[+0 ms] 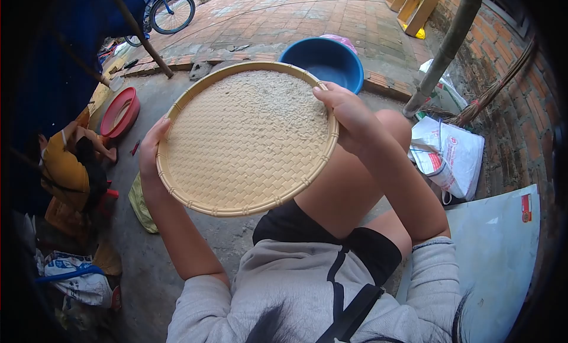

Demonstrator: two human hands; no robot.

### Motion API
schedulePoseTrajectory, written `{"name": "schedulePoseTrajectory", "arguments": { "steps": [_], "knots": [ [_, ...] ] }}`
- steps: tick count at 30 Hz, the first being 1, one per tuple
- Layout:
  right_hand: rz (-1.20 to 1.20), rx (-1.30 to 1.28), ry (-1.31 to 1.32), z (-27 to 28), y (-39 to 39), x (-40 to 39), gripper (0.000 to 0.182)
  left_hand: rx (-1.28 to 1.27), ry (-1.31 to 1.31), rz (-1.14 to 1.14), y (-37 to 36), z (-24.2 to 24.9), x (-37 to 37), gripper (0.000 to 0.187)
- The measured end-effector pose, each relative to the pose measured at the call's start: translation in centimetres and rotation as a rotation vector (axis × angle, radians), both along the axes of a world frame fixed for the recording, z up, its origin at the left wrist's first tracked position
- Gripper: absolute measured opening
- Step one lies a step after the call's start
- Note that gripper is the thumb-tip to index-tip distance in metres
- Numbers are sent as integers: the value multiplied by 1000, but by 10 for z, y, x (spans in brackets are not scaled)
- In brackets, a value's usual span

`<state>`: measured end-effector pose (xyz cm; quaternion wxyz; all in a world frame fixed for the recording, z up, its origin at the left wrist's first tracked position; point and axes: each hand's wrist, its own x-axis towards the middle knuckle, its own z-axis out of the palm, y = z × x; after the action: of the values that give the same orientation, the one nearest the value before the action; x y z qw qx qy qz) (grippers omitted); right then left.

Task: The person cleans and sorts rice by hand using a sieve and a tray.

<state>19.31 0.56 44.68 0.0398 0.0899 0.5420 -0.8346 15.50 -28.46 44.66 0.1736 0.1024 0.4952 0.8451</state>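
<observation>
Far left: a red basin (120,112) lies on the ground. The left hand (150,149) grips the left rim of the woven tray (236,171). The tray is held above the knees; rice (266,100) is gathered at its far side. The right hand (345,111) grips the right rim. A blue basin (331,62) stands just beyond the tray.

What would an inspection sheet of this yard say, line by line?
Surface: concrete ground, brick paving beyond.
Job's things: round woven tray held tilted, rice gathered at its far side.
Clutter: blue basin, red basin, white sack, broom, white board.
Hands: left hand grips the tray's left rim; right hand grips the right rim, thumb on top.
Cables: nothing seen.
Surroundings: brick wall, pole, bicycle, another person crouched at left.
</observation>
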Motion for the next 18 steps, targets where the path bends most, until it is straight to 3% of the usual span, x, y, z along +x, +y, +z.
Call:
{"name": "schedulePoseTrajectory", "arguments": {
  "steps": [3, 4, 5, 7, 10, 13, 15, 16, 18],
  "knots": [
    [-32, 41, 91, -4, 18, -11, 30, -19, 48, 46, 7, -4, -11, 38],
    [61, 3, 60, -9, 42, -23, 31, -94, 97, 133, 18, -12, -15, 37],
    [36, -172, -150, 2, 49, -21, 32, -117, 149, 172, 38, -13, -10, 37],
    [8, -246, -248, -2, 62, -30, 32, -92, 134, 126, 50, -24, -18, 37],
    [-24, -10, 43, -11, 34, -20, 30, 67, -31, -52, 21, -17, -30, 38],
    [-81, 50, 77, 0, 24, -5, 30, 78, -39, -92, 27, -1, -27, 38],
    [-31, 4, 87, 2, 65, -12, 32, -62, 80, 32, 49, -13, -37, 37],
    [-82, -150, -68, 6, 80, -10, 33, -91, 122, 98, 77, -7, -24, 36],
    [-126, -162, -99, 0, 106, -14, 32, -33, 105, 41, 94, -20, -31, 36]
  ]
}}
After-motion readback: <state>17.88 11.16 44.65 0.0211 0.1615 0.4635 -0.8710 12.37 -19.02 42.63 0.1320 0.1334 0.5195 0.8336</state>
